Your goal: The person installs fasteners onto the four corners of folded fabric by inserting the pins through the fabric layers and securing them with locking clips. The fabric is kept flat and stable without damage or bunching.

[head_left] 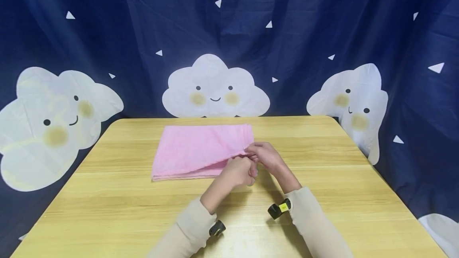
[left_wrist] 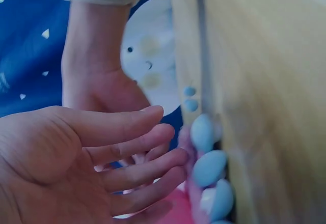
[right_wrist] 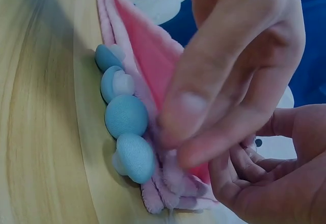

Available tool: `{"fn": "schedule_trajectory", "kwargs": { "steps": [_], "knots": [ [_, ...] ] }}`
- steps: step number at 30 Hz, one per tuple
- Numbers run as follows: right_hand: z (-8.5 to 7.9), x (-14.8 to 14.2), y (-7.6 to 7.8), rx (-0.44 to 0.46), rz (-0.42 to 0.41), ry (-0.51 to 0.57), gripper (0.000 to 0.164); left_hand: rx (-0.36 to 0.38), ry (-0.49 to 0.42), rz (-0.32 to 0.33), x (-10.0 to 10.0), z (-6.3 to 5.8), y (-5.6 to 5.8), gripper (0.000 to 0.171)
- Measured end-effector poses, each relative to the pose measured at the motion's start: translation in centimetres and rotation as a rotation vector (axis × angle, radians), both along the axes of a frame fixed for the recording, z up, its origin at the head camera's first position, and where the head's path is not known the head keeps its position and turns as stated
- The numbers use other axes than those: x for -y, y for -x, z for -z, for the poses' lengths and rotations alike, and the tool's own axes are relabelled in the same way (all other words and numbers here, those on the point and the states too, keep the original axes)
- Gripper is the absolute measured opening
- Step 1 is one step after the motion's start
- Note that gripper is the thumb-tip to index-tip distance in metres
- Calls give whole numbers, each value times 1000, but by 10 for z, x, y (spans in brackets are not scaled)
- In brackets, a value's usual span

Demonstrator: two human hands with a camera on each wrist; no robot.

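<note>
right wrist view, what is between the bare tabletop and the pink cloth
In the right wrist view, four rounded blue pieces line the edge of the pink cloth, beside the bare tabletop.

Left sleeve (head_left: 188, 228): cream, plain, loose, soft crease across the forearm, cuff ending at the wrist. Left hand (head_left: 238, 171) bare. Left wrist camera (head_left: 216, 229): compact, black, rounded edges, small yellowish mark. Right sleeve (head_left: 317, 224): same cream, inner edge slightly rumpled. Right hand (head_left: 268, 156) bare. Right wrist camera (head_left: 274, 211): black, blocky, rounded corners; bright yellow label (head_left: 283, 207) with dark print, too small to read.
</note>
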State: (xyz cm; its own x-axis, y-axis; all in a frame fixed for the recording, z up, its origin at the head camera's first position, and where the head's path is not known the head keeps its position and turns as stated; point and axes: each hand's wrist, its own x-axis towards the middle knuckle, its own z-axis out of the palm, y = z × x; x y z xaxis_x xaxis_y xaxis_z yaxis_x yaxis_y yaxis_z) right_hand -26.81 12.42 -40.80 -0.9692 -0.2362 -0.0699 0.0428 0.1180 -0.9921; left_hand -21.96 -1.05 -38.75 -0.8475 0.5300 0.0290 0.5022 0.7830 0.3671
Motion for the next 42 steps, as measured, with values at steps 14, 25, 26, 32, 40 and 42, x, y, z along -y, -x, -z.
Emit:
{"fn": "schedule_trajectory", "kwargs": {
  "steps": [14,25,26,32,40,42],
  "knots": [
    [1,0,2,3,-16,-10,17,-140,74,-40,-11,20,-6,21],
    [-1,0,1,7,-25,-16,18,-169,48,-31,-11,22,-4,23],
    [-1,0,0,8,-24,-12,18,-161,36,-31,-11,22,-4,23],
    [-2,0,0,6,-21,17,14,-152,-52,-18,-5,9,-1,18],
    [-4,0,-1,-14,-26,14,15,-26,-217,-87,13,-18,3,9],
    [-4,0,-2,-18,-29,6,14,-3,-250,-105,19,-22,6,10]
  ]
}}
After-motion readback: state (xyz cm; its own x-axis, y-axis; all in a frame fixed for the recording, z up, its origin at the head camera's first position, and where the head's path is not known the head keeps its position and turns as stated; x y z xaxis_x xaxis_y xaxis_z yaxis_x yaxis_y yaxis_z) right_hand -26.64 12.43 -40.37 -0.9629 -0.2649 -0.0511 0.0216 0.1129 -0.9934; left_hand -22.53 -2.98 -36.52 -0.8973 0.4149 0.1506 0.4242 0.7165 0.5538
